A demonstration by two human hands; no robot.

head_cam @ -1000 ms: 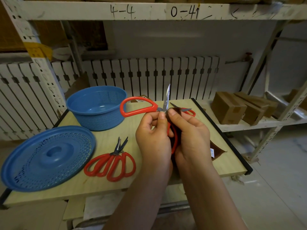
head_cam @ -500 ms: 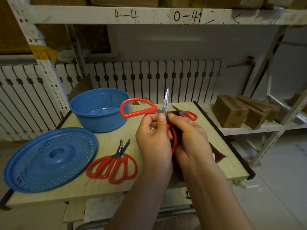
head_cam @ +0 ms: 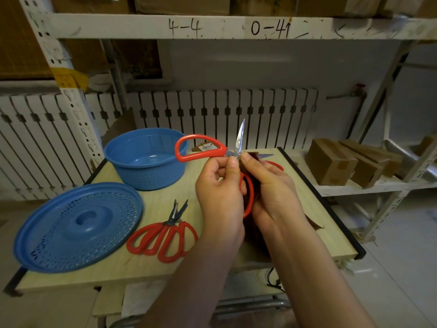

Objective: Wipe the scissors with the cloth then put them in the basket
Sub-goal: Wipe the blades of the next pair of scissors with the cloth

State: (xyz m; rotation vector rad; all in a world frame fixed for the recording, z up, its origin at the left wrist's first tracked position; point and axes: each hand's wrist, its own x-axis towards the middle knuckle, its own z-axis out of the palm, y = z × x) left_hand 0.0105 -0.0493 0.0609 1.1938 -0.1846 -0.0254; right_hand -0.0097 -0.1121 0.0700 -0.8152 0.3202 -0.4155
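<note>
Both hands are raised above the wooden table [head_cam: 307,209], close together, working on one pair of open red-handled scissors [head_cam: 201,150]. The left hand [head_cam: 218,197] has its fingers curled and pinches the scissors near the pivot, thumb tip up against the base of the blade. One blade points up and slightly right; one red handle loop sticks out to the left, over the rim of the basket, while the other loop curves down between the two palms. The right hand [head_cam: 272,192] holds the dark brown cloth [head_cam: 254,155], thumb pressing it against the second blade, whose tip shows past the cloth to the right. More cloth hangs below the right wrist.

The blue basket [head_cam: 142,159] sits at the back left of the table, with nothing visible inside. Its blue perforated lid [head_cam: 78,226] lies flat at the front left. Two more pairs of red scissors [head_cam: 165,240] lie overlapping on the table between lid and left forearm, blades pointing away. Cardboard boxes [head_cam: 331,162] stand on a shelf to the right.
</note>
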